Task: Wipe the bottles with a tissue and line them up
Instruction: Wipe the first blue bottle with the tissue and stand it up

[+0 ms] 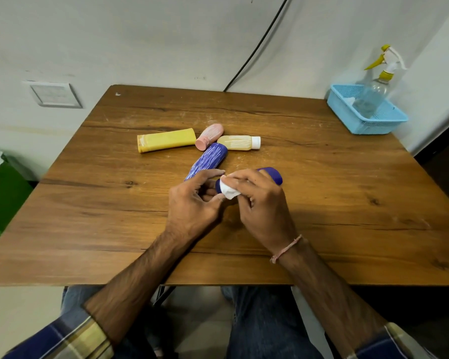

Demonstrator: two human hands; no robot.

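Bench: wooden; the work goes on near its middle, close in front of the person, so both arms reach it with elbows bent.
Basket: blue, at the far right corner, well apart from the grip; a clear spray bottle stands in it, probably parked out of the wiping area.
Unwiped group: just beyond the grip, all lying on their sides and touching or nearly so: a yellow tube, a pink bottle, a cream bottle with a white cap, and a streaked blue bottle whose near end runs under the left fingers. None is lined up yet, so the task looks to be in its early part.
Held bottle: dark blue, inside the grip, lying roughly level over the bench, its far end sticking out past the right knuckles.
Right hand: curled closed over the held bottle, pressing the tissue against it; this looks like the wiping hand.
Left hand: fingers bent loosely, thumb and fingertips at the bottle's near end, apparently steadying it. Whether it truly clamps the bottle cannot be told.
Tissue: small, white, crumpled, between the two hands, pinched under the right fingers at the bottle's near end.
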